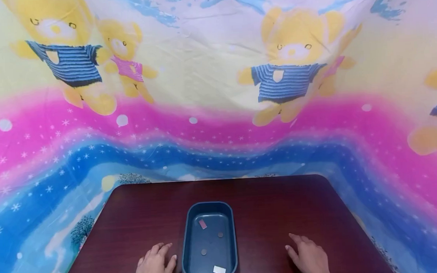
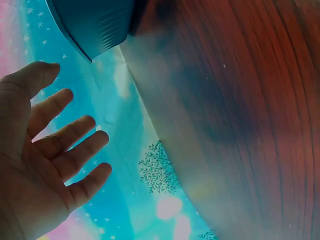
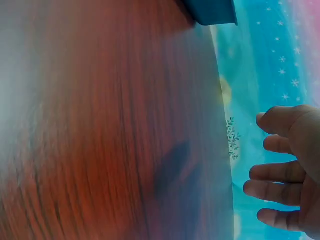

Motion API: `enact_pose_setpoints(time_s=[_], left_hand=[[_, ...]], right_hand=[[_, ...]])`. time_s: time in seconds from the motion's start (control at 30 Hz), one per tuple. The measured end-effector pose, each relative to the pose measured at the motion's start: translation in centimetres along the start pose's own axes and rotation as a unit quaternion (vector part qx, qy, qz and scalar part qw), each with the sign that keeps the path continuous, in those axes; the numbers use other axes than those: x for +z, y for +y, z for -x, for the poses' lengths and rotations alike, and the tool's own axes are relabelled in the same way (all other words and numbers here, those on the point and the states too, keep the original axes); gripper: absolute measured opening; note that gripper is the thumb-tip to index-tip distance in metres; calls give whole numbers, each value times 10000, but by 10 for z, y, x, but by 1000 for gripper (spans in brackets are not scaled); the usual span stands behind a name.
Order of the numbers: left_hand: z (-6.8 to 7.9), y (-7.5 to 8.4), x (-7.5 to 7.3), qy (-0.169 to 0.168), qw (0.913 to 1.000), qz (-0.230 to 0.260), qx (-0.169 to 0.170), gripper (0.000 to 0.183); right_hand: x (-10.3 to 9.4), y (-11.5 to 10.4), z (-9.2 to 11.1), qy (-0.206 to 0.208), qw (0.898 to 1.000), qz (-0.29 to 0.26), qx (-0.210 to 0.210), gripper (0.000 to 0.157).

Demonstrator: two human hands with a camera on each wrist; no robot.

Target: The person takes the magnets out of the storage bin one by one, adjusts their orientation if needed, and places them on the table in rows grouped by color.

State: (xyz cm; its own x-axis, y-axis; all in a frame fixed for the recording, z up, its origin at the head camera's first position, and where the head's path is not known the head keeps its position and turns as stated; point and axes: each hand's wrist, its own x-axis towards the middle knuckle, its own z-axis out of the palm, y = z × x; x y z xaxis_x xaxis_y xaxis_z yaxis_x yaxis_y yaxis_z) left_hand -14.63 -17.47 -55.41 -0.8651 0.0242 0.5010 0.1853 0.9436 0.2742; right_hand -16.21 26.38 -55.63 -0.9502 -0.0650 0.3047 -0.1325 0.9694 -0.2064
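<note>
A dark blue rectangular tray [image 1: 185, 255] with raised walls stands on the table, left of its middle. Inside it lie a small pink rectangular piece [image 1: 203, 224], a white rectangular piece [image 1: 219, 270] and two small round coin-like discs, one [image 1: 220, 235] to the right and one [image 1: 204, 252] nearer the front. My left hand [image 1: 154, 267] hovers just left of the tray, fingers spread and holding nothing. Farther off on the right is my right hand [image 1: 309, 258], its fingers loosely extended and nothing in them. Both palms show bare in the wrist views.
The dark red-brown wooden table [image 1: 272, 212] has rounded far corners. Behind and around it hangs a colourful cloth [image 1: 207, 70] printed with teddy bears and snowflakes, close to the table's far and side edges.
</note>
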Motion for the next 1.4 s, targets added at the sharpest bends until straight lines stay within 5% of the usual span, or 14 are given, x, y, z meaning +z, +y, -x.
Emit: enact_pose_setpoints(time_s=[0.27, 0.57, 0.9, 1.03, 1.17, 1.4], left_hand=[[5, 14, -11, -621, 9933, 670, -708, 39], [11, 20, -10, -935, 9786, 1427, -1154, 51], [12, 23, -1, -2174, 9184, 2807, -1748, 79], [17, 19, 5, -2285, 9035, 3211, -1685, 82], [19, 17, 11, -2363, 9053, 3249, -1382, 85], [22, 17, 14, -2337, 9245, 2862, -941, 87]], right_hand=[[-15, -22, -2, -628, 9855, -1436, 645, 47], [-29, -48, -14, -948, 9673, -2334, 279, 53], [-13, -67, -25, -767, 9437, -3219, -37, 57], [-1, -80, -29, -540, 9195, -3893, -52, 59], [6, -92, -36, -514, 8957, -4417, 19, 58], [12, -106, -49, -982, 8630, -4953, 139, 60]])
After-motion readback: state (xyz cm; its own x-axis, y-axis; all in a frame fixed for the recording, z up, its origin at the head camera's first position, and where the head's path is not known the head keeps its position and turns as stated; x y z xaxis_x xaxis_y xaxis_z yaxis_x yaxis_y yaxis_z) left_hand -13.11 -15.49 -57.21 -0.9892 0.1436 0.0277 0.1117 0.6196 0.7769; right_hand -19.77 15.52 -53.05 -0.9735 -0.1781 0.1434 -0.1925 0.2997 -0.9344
